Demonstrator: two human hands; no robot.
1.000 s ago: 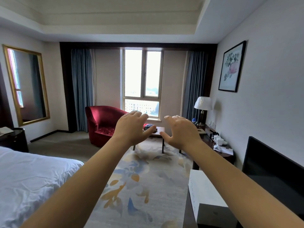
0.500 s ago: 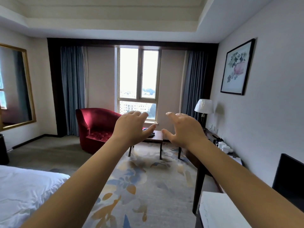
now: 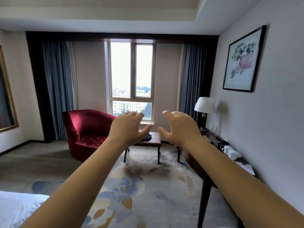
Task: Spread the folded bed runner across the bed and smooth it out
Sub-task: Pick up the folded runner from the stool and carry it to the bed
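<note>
Both my arms are stretched out in front of me at chest height. My left hand (image 3: 127,129) and my right hand (image 3: 179,127) hover side by side, palms away, fingers apart, holding nothing. Only a corner of the bed (image 3: 18,209) with its white sheet shows, at the bottom left, well below and left of my hands. No bed runner is in view.
A red armchair (image 3: 87,130) stands by the window, a small dark table (image 3: 148,140) beside it. Along the right wall runs a dark desk (image 3: 205,163) with a lamp (image 3: 204,109) and white cups (image 3: 230,152). A patterned carpet (image 3: 148,186) covers the floor ahead.
The view has swung right and moved forward: the bed has slid almost out of frame, and the TV and white box at lower right are gone. My hands keep the same open pose.
</note>
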